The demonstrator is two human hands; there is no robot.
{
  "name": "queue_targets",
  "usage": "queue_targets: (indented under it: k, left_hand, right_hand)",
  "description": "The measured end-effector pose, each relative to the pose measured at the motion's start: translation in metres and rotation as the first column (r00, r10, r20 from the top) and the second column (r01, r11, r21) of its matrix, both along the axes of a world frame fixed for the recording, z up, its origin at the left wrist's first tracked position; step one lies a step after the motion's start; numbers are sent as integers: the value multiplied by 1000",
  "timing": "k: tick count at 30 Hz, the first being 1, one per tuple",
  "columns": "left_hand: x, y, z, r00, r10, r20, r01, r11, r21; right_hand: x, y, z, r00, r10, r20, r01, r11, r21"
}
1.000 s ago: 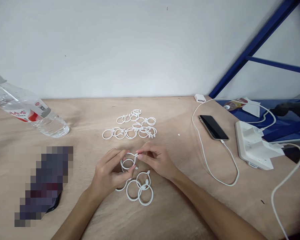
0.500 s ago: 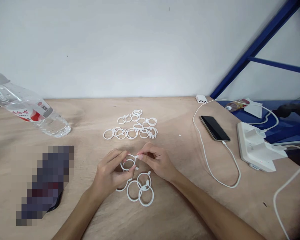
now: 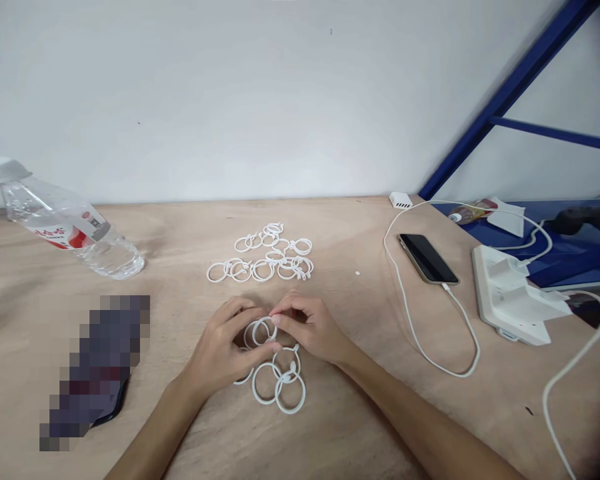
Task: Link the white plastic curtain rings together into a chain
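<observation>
A white curtain ring [image 3: 275,333] is held between my hands, just above the table. My left hand [image 3: 230,350] curves around its left side, index finger at the top and thumb below. At the ring's upper right, my right hand [image 3: 307,325] pinches its edge with thumb and index finger; the small eyelet is hidden by the fingertips. Behind this ring another white ring overlaps it, partly covered by my left fingers. Several loose curtain rings [image 3: 305,393] lie close below my hands, one partly under the left thumb. Farther back spreads a cluster of linked-looking white rings [image 3: 286,261].
A clear water bottle [image 3: 113,257] stands at the left, above a blurred dark object [image 3: 95,367]. On the right lie a phone [image 3: 427,258] with a white charging cable [image 3: 405,297], and a power strip [image 3: 505,293]. A small white box [image 3: 401,200] sits at the table's back edge.
The ring between my hands has turned and shifted slightly right. My right fingertips have moved a little left over its eyelet, and my hands are closer together. The view has shifted slightly.
</observation>
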State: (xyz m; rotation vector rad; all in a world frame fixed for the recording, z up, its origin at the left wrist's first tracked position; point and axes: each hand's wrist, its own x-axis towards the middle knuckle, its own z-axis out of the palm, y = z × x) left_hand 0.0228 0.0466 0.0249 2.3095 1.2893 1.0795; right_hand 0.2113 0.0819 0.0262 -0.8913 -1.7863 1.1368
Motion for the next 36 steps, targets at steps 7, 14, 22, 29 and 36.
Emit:
queue_targets:
  k: [7, 14, 22, 29, 36]
  left_hand:
    - [-4, 14, -6, 891, 451, 46, -453, 890, 42]
    - [7, 21, -11, 774, 532, -343, -559, 829, 25]
    - [3, 19, -11, 788, 538, -299, -562, 827, 9]
    - [1, 19, -14, 817, 549, -176, -538, 836, 107]
    - [1, 15, -13, 958, 278, -71, -265, 953, 147]
  right_hand:
    - [-3, -1, -5, 998, 54, -17, -53, 998, 30]
    - [-3, -5, 0, 996, 90, 13, -90, 996, -10]
    - [-3, -3, 1, 1000, 16, -19, -17, 999, -43]
    - [-2, -3, 0, 1000, -22, -19, 21, 998, -64]
    - [-3, 4, -10, 972, -214, -101, 196, 967, -163]
